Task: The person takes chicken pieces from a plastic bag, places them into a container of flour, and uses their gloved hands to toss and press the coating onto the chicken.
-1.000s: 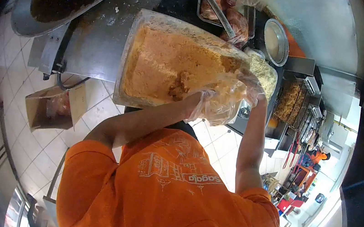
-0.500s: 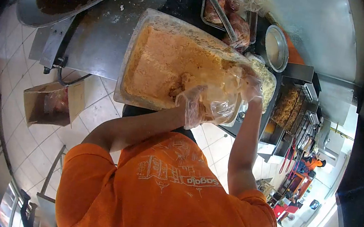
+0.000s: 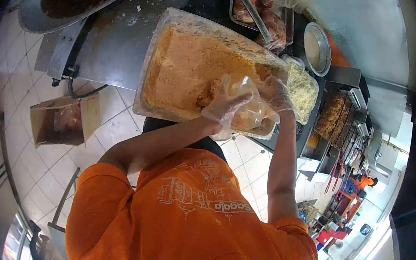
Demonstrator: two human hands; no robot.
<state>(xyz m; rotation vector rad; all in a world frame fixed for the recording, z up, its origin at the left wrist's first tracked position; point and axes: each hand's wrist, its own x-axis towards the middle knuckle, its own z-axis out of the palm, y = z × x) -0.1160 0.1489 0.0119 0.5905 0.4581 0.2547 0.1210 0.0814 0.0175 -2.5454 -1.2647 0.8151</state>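
Note:
A large tub [image 3: 144,85] of orange-tan breading flour [image 3: 187,69] sits in front of me. Over its right part, a crinkled clear plastic bag [image 3: 248,106] is stretched between my hands, with a yellowish tint showing through it. My left hand [image 3: 221,109], in a clear plastic glove, grips the bag's left side. My right hand [image 3: 277,97], gloved the same way, has its fingers closed on the bag's upper right side. Lumpy coated clumps [image 3: 207,96] lie in the flour just beside my left fingers.
Right of the tub stands a container of pale shredded food [image 3: 302,95], with a metal bowl [image 3: 317,48] behind it. Bagged raw meat [image 3: 273,28] fills a tray at the back. A large wok [image 3: 35,7] is at upper left; a cardboard box [image 3: 62,120] sits on the floor.
My right hand has shifted left and slightly down, closer to my left hand. The plastic bag is more bunched between them, and the left hand's fingers now point upward.

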